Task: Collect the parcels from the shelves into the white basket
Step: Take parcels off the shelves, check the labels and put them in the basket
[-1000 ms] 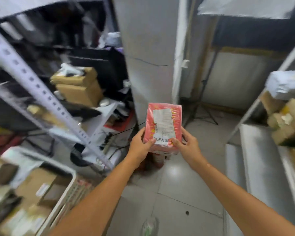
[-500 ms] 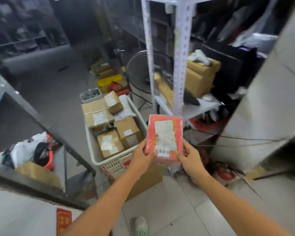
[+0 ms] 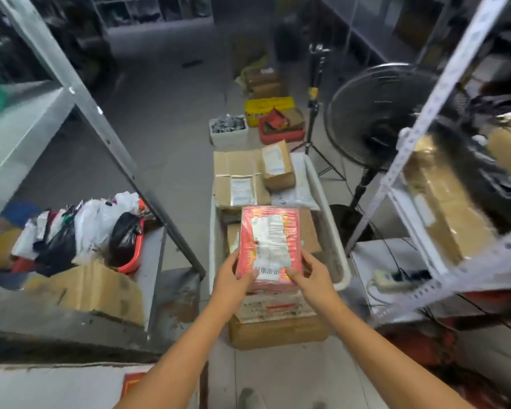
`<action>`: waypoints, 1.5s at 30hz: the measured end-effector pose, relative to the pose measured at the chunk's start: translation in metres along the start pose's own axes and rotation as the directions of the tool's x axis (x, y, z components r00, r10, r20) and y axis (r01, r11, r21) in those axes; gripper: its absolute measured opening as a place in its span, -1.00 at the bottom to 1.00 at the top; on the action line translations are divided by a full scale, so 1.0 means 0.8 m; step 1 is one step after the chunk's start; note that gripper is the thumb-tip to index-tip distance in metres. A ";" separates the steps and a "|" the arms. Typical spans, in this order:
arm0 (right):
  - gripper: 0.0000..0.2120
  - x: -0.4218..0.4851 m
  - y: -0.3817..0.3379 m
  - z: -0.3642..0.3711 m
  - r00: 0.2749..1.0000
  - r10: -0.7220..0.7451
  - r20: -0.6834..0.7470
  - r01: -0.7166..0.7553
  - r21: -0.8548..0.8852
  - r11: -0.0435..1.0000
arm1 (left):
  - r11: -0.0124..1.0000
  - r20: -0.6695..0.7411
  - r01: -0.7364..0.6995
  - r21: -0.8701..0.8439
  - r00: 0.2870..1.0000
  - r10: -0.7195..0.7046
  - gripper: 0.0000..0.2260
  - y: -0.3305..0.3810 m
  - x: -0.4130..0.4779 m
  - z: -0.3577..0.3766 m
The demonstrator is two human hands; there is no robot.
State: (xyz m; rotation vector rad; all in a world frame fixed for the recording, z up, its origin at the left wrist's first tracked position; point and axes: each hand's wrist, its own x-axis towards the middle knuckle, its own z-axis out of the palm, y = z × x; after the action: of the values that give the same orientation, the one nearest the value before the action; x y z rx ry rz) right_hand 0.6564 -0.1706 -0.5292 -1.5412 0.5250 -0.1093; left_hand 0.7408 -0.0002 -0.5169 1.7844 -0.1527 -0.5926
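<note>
A red shrink-wrapped parcel (image 3: 269, 246) bearing a white shipping label is held over the near end of the white basket (image 3: 328, 219), gripped at its lower corners: the left hand (image 3: 233, 276) is clamped on the left edge and the right hand (image 3: 313, 276) on the right. Cardboard boxes (image 3: 239, 180) and a grey mailer bag (image 3: 295, 193) already lie in the basket. The step in hand is judged to be the deposit. The parcel would next need to be lowered onto the boxes beneath it and let go, flat enough not to slide over the rim.
</note>
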 end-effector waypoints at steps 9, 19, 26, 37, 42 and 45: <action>-0.50 0.189 0.099 0.040 0.980 0.078 0.181 -0.062 -0.092 0.994 | 0.990 -0.176 0.123 -0.065 0.975 -0.132 -0.46 -0.100 0.150 -0.012; -0.41 0.271 0.163 0.075 0.970 0.112 0.214 -0.089 -0.115 0.989 | 0.968 -0.247 0.210 -0.135 0.939 -0.238 -0.46 -0.174 0.235 -0.020; -0.38 0.281 0.157 0.075 0.963 0.167 0.211 -0.123 -0.210 0.970 | 0.955 -0.236 0.285 -0.088 0.925 -0.298 -0.41 -0.167 0.253 -0.023; -0.63 0.283 0.072 0.055 0.921 0.356 0.157 -0.212 -0.564 0.798 | 0.872 -0.101 0.324 0.366 0.946 -0.309 -0.56 -0.106 0.235 -0.054; -0.48 0.246 -0.004 0.022 0.955 0.295 0.030 -0.204 -0.657 0.726 | 0.772 0.042 0.160 0.615 0.971 -0.234 -0.54 -0.040 0.233 -0.080; -0.48 0.208 -0.053 -0.009 0.963 0.258 -0.075 -0.233 -0.714 0.661 | 0.669 0.167 -0.030 0.743 0.976 -0.141 -0.54 0.014 0.232 -0.081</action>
State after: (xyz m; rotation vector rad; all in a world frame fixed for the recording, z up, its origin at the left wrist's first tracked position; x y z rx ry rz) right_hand 0.8116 -0.2440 -0.5299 -2.2167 0.8068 0.3860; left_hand 0.9332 -0.0215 -0.5526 2.5284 -0.5600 -0.8429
